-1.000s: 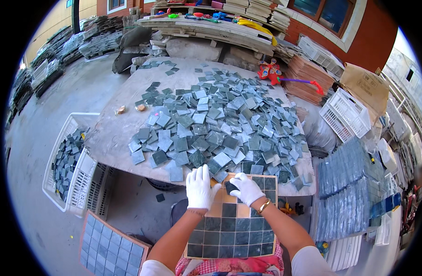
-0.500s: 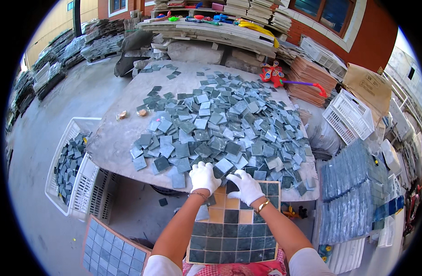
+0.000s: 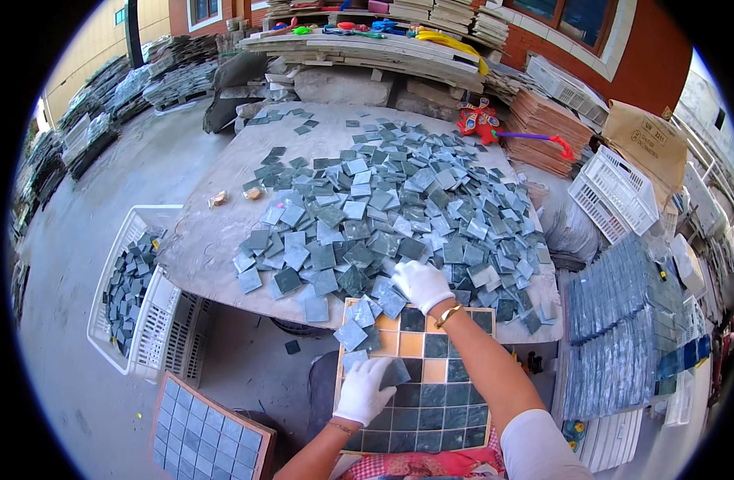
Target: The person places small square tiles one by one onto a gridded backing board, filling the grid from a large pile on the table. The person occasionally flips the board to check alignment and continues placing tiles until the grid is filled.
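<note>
The tile grid [image 3: 443, 396], a wooden-framed tray, rests on my lap against the table edge. Dark tiles fill its lower rows, while some tan squares [image 3: 411, 345] show bare above. My left hand [image 3: 364, 392], in a white glove, is closed on a grey-green stone tile [image 3: 396, 371] over the grid's left side. Several loose tiles [image 3: 351, 334] lie across its upper left. At the near edge of the tile pile [image 3: 415, 200], my gloved right hand [image 3: 423, 286] has its fingers apart on the tiles; its fingertips are partly hidden.
The stone-topped table [image 3: 215, 260] bears the pile, two small wrapped items [image 3: 253, 194] and a red toy [image 3: 479, 122]. A white crate [image 3: 147, 312] of tiles stands left, above a filled tile panel [image 3: 211, 436]. Wrapped tile stacks [image 3: 611, 320] stand right.
My left hand has come down and back from the pile's edge to the grid's left side, with a tile. My right hand has gone up from the grid to the pile. Loose tiles now lie upper left.
</note>
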### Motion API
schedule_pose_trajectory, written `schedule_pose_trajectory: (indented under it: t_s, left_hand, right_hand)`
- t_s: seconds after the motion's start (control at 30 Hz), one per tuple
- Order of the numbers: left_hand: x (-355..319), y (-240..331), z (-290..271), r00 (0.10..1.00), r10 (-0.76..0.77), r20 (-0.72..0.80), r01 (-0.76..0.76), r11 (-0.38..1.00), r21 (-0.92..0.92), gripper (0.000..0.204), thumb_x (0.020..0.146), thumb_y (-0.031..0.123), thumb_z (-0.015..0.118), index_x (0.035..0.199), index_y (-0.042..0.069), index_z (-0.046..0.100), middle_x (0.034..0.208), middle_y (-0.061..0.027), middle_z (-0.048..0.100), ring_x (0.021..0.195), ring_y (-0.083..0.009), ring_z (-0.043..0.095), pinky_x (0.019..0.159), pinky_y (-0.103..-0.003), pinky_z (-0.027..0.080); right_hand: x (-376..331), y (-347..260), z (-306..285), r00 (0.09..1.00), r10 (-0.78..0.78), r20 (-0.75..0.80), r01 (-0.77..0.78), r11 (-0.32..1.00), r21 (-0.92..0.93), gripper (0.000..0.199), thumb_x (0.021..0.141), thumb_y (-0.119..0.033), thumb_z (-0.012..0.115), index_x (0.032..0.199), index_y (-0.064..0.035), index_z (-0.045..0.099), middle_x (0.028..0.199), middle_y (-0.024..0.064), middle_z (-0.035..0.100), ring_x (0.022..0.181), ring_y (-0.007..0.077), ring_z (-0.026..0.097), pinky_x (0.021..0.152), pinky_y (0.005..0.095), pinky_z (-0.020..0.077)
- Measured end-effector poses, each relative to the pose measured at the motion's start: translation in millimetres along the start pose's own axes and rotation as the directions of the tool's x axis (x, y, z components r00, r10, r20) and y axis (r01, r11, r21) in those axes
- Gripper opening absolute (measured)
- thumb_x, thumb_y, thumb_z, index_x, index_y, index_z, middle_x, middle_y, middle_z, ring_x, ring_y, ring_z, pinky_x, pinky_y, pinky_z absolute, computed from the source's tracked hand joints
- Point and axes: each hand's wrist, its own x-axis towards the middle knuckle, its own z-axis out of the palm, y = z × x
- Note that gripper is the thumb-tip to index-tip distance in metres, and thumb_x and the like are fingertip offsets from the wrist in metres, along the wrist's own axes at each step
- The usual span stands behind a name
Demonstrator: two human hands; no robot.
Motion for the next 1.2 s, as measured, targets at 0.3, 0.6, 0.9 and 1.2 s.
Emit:
schedule_pose_trajectory:
  t_s: [0.3, 0.6, 0.9, 1.2]
  left_hand:
    - [-13.2, -6.6, 4.4, 0.998, 0.049, -0.03, -0.05, 0.998, -0.027, 0.05, 0.07, 0.013, 0.074, 0.117, 0.006, 0.058, 0.117, -0.0125, 0.06, 0.102, -0.0338, 0.055, 0.09, -0.041, 0.044]
    - [-24.0, -9.7, 2.3, 0.993, 0.116, -0.031, -0.116, 0.993, 0.022, 0.051, 0.068, 0.009, 0.074, 0.116, 0.005, 0.059, 0.12, -0.0132, 0.059, 0.106, -0.0342, 0.055, 0.092, -0.042, 0.044]
    - [9.7, 2.2, -5.2, 0.988, 0.145, -0.06, -0.144, 0.989, 0.023, 0.049, 0.07, 0.01, 0.075, 0.116, 0.005, 0.059, 0.121, -0.0136, 0.058, 0.108, -0.0339, 0.055, 0.094, -0.041, 0.043]
    - [26.9, 7.7, 7.1, 0.986, 0.16, -0.045, -0.162, 0.986, -0.034, 0.05, 0.069, 0.009, 0.074, 0.116, 0.006, 0.059, 0.122, -0.0134, 0.058, 0.109, -0.0348, 0.054, 0.094, -0.042, 0.043]
  right_hand:
    - [-89.8, 53.1, -35.4, 0.971, 0.144, 0.192, -0.235, 0.731, 0.641, 0.022, 0.087, -0.018, 0.055, 0.093, -0.0001, 0.066, 0.07, 0.0067, 0.064, 0.059, 0.0128, 0.061, 0.055, 0.0276, 0.0475]
    - [-179.1, 10.2, -40.9, 0.951, 0.196, 0.241, -0.264, 0.918, 0.295, 0.032, 0.085, -0.021, 0.063, 0.114, -0.0084, 0.06, 0.091, 0.0137, 0.064, 0.084, 0.0304, 0.064, 0.076, 0.0379, 0.0517]
    - [-195.0, -6.5, -23.9, 0.982, 0.003, 0.187, -0.047, 0.972, 0.231, 0.045, 0.079, -0.016, 0.069, 0.12, -0.0101, 0.053, 0.102, 0.0145, 0.052, 0.097, 0.0326, 0.057, 0.085, 0.0413, 0.0484]
    - [-203.2, -20.2, -27.7, 0.978, 0.189, 0.088, -0.201, 0.968, 0.153, 0.038, 0.077, -0.023, 0.072, 0.106, -0.0064, 0.052, 0.1, 0.0132, 0.054, 0.093, 0.031, 0.06, 0.077, 0.0392, 0.0517]
